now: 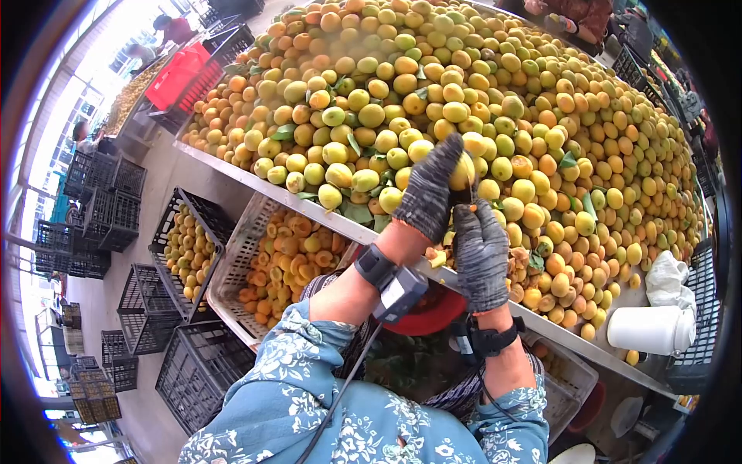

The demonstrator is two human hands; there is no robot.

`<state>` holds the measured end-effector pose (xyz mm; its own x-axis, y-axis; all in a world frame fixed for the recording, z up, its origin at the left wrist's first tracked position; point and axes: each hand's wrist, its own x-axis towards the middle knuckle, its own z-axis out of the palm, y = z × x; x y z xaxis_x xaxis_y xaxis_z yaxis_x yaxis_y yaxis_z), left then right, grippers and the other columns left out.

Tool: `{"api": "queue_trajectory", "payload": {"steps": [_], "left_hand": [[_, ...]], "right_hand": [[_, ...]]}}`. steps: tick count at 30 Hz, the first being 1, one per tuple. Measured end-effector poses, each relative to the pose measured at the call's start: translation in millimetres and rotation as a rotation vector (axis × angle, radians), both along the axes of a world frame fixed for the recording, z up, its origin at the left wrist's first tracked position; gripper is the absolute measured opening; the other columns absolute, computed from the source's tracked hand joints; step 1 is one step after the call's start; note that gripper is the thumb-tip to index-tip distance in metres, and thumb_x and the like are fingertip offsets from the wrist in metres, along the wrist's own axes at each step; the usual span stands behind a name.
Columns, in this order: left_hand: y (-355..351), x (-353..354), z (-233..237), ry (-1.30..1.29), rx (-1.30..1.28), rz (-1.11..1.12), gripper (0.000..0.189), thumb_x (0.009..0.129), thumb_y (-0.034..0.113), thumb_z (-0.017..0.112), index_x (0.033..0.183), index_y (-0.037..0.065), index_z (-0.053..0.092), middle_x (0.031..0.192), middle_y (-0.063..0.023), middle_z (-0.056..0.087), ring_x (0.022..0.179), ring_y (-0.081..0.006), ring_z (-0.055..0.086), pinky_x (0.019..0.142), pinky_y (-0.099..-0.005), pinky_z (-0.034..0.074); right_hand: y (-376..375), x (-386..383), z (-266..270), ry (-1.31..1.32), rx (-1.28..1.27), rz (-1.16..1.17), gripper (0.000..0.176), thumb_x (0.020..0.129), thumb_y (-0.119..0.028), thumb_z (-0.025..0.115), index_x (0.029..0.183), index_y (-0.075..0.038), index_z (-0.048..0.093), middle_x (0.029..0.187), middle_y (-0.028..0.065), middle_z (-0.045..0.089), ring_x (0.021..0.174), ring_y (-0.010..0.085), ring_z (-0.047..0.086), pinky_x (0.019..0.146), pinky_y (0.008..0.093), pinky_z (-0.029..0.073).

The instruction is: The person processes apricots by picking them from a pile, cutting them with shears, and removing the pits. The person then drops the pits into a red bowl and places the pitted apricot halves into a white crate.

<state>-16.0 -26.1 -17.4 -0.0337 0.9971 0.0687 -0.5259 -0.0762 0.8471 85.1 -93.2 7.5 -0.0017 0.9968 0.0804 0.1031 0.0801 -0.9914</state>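
My left hand [429, 189] pinches 1 apricot [464, 172] beside the heap [464, 85]; my right hand [481, 251] is fisted below it. It looks soft, light and bruisable, so I'd hold its flanks gently.

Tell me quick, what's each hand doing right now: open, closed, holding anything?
Left hand: gloved, closed around a yellow fruit.
Right hand: gloved, fingers curled shut just below that fruit; what it grips cannot be told.

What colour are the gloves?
Dark grey speckled knit, on the left hand gripping a fruit and the right hand; head view shows it.
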Motion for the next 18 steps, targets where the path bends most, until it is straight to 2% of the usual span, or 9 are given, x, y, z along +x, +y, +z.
{"api": "queue_trajectory", "payload": {"steps": [2,3,4,6,8,10,12,14,18], "left_hand": [[-10.3,8.2,13.1,0.046,0.191,0.23,0.031,0.097,0.029,0.052,0.117,0.006,0.058,0.102,-0.0013,0.06,0.094,-0.0109,0.057,0.085,-0.0282,0.048],[-4.9,-1.9,19.8,-0.318,-0.167,-0.055,0.034,0.098,0.036,0.049,0.117,0.009,0.057,0.101,0.0002,0.059,0.094,-0.0083,0.057,0.083,-0.0263,0.048],[-2.4,-2.1,17.3,-0.319,-0.168,-0.054,0.034,0.098,0.036,0.049,0.117,0.009,0.057,0.101,0.0002,0.059,0.094,-0.0083,0.057,0.083,-0.0263,0.048],[-1.3,0.4,17.6,-0.369,-0.301,-0.216,0.04,0.096,0.044,0.049,0.117,0.011,0.057,0.098,0.0012,0.059,0.089,-0.0068,0.058,0.078,-0.0247,0.05],[-11.5,5.4,19.6,-0.317,-0.262,-0.276,0.045,0.094,0.05,0.049,0.118,0.012,0.056,0.096,0.0018,0.06,0.083,-0.0073,0.059,0.073,-0.0247,0.051],[-20.3,8.0,24.7,0.115,-0.001,-0.096,0.049,0.093,0.054,0.049,0.118,0.012,0.056,0.095,0.0018,0.061,0.08,-0.0075,0.06,0.07,-0.024,0.051],[-18.5,3.1,29.5,0.107,-0.06,-0.108,0.045,0.093,0.048,0.054,0.117,0.01,0.056,0.097,0.0013,0.061,0.083,-0.0071,0.059,0.072,-0.023,0.05],[-6.1,-5.5,19.8,0.309,0.107,-0.237,0.036,0.096,0.028,0.053,0.122,0.003,0.051,0.109,-0.0044,0.057,0.101,-0.0116,0.054,0.091,-0.0271,0.044],[-6.2,-4.8,16.0,0.268,0.15,-0.207,0.031,0.097,0.027,0.053,0.115,0.003,0.056,0.106,-0.0036,0.058,0.097,-0.0113,0.056,0.086,-0.0261,0.046]], "right_hand": [[0.0,-3.3,-2.8,-0.048,-0.015,-0.016,0.029,0.095,-0.013,0.052,0.119,0.003,0.056,0.089,0.0081,0.065,0.072,0.0114,0.055,0.065,0.0282,0.047],[5.4,-7.1,-11.1,0.035,0.082,-0.051,0.029,0.095,-0.015,0.054,0.117,0.004,0.057,0.091,0.007,0.066,0.075,0.0107,0.056,0.067,0.0273,0.048],[8.1,-9.2,-15.8,0.119,0.179,-0.085,0.029,0.095,-0.017,0.055,0.116,0.004,0.057,0.094,0.0058,0.066,0.079,0.01,0.057,0.069,0.0265,0.048],[6.9,1.6,-5.6,0.063,0.029,-0.025,0.03,0.095,-0.015,0.055,0.118,0.004,0.057,0.096,0.0059,0.067,0.081,0.0099,0.058,0.072,0.0256,0.049],[12.8,7.2,-7.8,0.033,0.096,-0.03,0.032,0.095,-0.015,0.056,0.119,0.005,0.056,0.095,0.0061,0.066,0.082,0.0098,0.058,0.073,0.0243,0.049],[13.1,12.4,-3.2,0.066,0.077,-0.014,0.033,0.095,-0.017,0.057,0.119,0.006,0.056,0.094,0.0062,0.065,0.081,0.0091,0.057,0.072,0.0238,0.048],[11.2,14.4,-1.0,0.062,0.042,-0.03,0.034,0.095,-0.018,0.057,0.118,0.006,0.056,0.092,0.0068,0.065,0.08,0.0092,0.057,0.071,0.0238,0.048],[7.4,17.1,5.1,-0.006,0.046,-0.045,0.034,0.095,-0.019,0.057,0.118,0.007,0.056,0.092,0.0078,0.065,0.08,0.0101,0.057,0.071,0.0243,0.048],[7.4,18.6,-3.8,-0.062,-0.012,-0.005,0.034,0.094,-0.02,0.058,0.117,0.006,0.057,0.092,0.0092,0.065,0.08,0.0123,0.058,0.071,0.0258,0.048]]}}
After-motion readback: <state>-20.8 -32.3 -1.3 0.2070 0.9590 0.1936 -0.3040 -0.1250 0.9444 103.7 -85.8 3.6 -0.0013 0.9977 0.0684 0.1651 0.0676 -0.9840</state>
